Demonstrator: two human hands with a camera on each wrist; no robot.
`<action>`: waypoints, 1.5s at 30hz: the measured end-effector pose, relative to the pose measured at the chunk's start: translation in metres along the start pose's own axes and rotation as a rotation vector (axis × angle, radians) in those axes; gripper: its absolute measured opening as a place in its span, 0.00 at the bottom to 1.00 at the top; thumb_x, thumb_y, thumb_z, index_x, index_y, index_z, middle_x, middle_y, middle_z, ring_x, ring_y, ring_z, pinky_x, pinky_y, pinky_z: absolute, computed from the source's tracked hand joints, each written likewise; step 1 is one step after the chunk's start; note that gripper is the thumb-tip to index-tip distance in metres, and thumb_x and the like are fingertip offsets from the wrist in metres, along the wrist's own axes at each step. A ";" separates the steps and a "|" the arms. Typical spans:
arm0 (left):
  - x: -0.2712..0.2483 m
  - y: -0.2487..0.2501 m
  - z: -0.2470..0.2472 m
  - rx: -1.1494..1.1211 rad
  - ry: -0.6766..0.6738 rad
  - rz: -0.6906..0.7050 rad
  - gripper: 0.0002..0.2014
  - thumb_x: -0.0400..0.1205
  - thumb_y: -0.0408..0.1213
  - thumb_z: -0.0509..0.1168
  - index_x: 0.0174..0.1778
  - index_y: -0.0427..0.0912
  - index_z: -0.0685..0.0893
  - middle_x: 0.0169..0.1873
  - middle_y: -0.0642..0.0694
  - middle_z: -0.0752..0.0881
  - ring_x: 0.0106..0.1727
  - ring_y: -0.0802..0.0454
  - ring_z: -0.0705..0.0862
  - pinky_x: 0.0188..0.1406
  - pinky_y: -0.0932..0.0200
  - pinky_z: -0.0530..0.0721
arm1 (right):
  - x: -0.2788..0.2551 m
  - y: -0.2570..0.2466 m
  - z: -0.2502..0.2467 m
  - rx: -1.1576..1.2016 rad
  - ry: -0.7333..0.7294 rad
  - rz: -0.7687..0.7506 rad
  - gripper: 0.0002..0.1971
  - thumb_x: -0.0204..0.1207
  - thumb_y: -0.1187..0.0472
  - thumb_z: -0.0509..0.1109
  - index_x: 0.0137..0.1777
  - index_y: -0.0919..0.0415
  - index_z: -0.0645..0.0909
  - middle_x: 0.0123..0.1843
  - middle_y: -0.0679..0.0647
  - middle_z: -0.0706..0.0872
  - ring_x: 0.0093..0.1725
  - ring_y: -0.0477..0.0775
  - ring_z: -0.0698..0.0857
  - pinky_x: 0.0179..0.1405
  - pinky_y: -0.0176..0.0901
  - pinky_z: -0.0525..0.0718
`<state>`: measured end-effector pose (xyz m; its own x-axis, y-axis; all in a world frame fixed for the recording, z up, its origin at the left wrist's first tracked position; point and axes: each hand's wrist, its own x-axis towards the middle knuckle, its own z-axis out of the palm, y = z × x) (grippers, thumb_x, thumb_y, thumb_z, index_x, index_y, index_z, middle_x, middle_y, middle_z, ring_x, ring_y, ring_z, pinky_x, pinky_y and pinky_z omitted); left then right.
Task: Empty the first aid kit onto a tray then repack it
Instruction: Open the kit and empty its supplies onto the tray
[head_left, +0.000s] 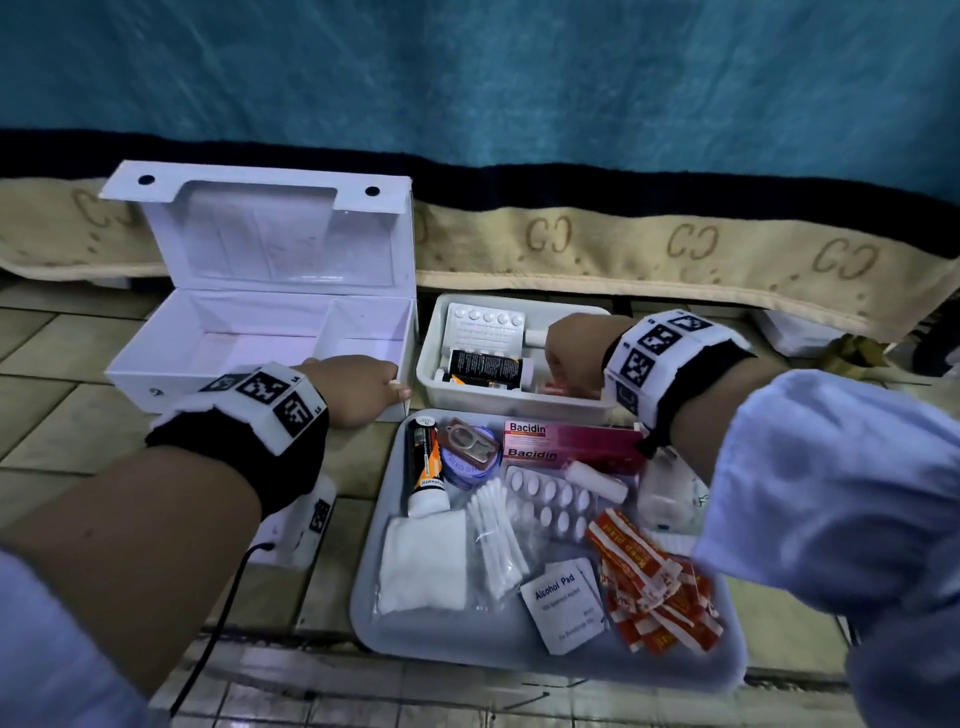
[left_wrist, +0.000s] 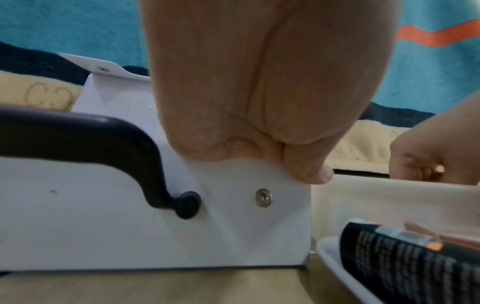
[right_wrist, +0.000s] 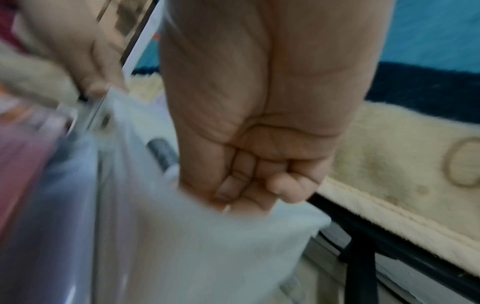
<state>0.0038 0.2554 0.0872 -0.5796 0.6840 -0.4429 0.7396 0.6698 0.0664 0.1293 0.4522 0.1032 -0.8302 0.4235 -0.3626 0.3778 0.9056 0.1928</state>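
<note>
Right hand (head_left: 571, 351) curled inside the small bin (head_left: 431, 387), contents of its grip hidden, just right of the empty kit box (head_left: 156, 374) pinched at its near corner by the left hand (head_left: 353, 389).

Two bare forearms, no gloves. Pale blue-grey sleeves (head_left: 852, 499), loose fabric, pushed up well short of the wrists. Each wrist carries a black fabric band: left wrist band (head_left: 244, 441), right wrist band (head_left: 680, 374). On each band sits a white blocky housing faced with square black-and-white coded markers, several per housing. A thin black cable (head_left: 218, 623) runs from the left unit back along the forearm. Left hand (head_left: 358, 389), right hand (head_left: 574, 348): no rings visible. Fingernails short.
</note>
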 end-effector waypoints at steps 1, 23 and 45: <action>0.000 0.000 0.000 -0.003 0.000 0.002 0.18 0.87 0.51 0.47 0.32 0.48 0.63 0.36 0.50 0.71 0.47 0.47 0.73 0.54 0.51 0.70 | -0.003 0.002 -0.006 0.002 -0.006 0.003 0.13 0.74 0.57 0.72 0.56 0.62 0.85 0.48 0.57 0.86 0.42 0.56 0.80 0.45 0.44 0.82; 0.004 -0.003 0.004 -0.026 0.043 0.009 0.19 0.87 0.51 0.48 0.31 0.47 0.65 0.31 0.51 0.70 0.43 0.47 0.72 0.51 0.52 0.71 | -0.157 -0.019 0.052 -0.035 0.140 0.011 0.11 0.77 0.61 0.59 0.56 0.52 0.79 0.54 0.52 0.85 0.51 0.57 0.86 0.37 0.44 0.72; -0.004 0.001 0.000 -0.018 0.010 -0.008 0.15 0.87 0.51 0.47 0.39 0.46 0.66 0.59 0.38 0.80 0.56 0.43 0.76 0.66 0.46 0.72 | -0.008 0.007 -0.023 -0.104 -0.039 -0.053 0.18 0.82 0.58 0.62 0.68 0.66 0.79 0.68 0.65 0.80 0.66 0.63 0.80 0.61 0.49 0.79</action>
<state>0.0065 0.2533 0.0894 -0.5887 0.6818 -0.4343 0.7290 0.6799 0.0791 0.1295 0.4547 0.1289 -0.8304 0.3772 -0.4100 0.2872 0.9204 0.2651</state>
